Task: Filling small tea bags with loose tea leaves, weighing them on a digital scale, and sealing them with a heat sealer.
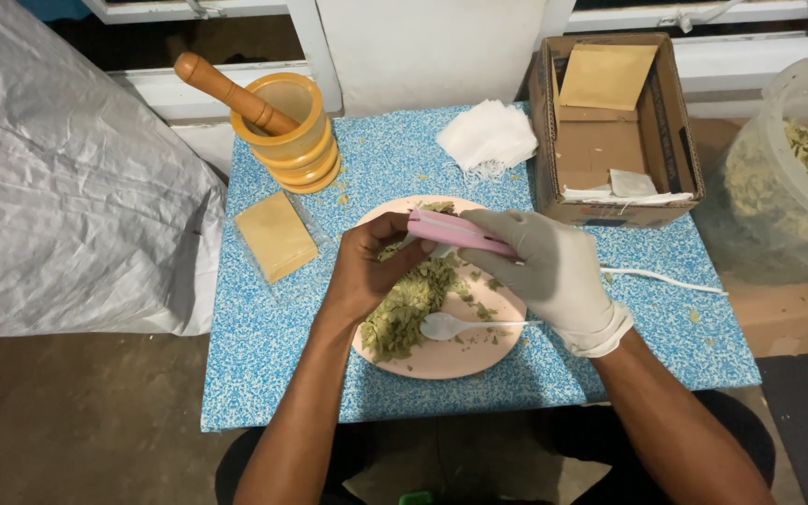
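Two hands over one pink plate (497,348) on the blue patterned table (264,374): gloved right hand (554,271) closed around one pink sealing tool (460,232), bare left hand (371,266) curled with fingertips pinching at the tool's near end, exactly what unclear. On the plate, one heap of dried green leaves (413,304) and one white plastic spoon (455,324). Nearby: one wooden mortar (296,131) with one pestle (231,92), one tan packet (275,236), one stack of white filter bags (488,138), one cardboard box (610,131), one clear tub (787,178) of leaves.
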